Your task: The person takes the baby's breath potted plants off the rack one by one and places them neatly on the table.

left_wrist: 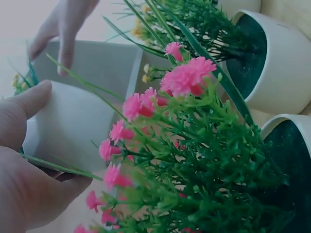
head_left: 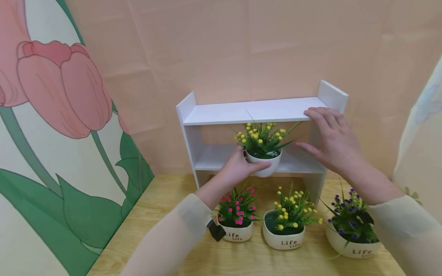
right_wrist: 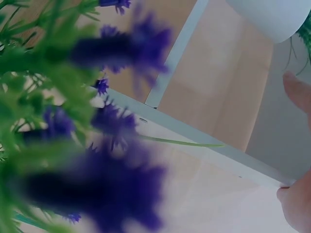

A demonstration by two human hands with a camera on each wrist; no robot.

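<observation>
In the head view my left hand (head_left: pixel 239 165) grips a white pot (head_left: pixel 266 166) of yellow artificial flowers (head_left: pixel 259 136), thumb on its near side. The pot is held up in front of the white shelf's (head_left: pixel 255 111) middle board. Seen from the left wrist, the same left hand (left_wrist: pixel 29 179) holds the white pot (left_wrist: pixel 73 126) from below and beside. My right hand (head_left: pixel 336 138) rests with extended fingers at the right end of the top board, its thumb pointing left below it. The right wrist view shows part of that right hand (right_wrist: pixel 299 201) at the shelf edge.
On the wooden table (head_left: pixel 145 214) before the shelf stand a pot of pink flowers (head_left: pixel 238 232), another pot of yellow flowers (head_left: pixel 284 239) and a pot of purple flowers (head_left: pixel 352 245). A tulip-patterned panel (head_left: pixel 65 88) is at left, a pinkish cloth backdrop (head_left: pixel 221 50) behind.
</observation>
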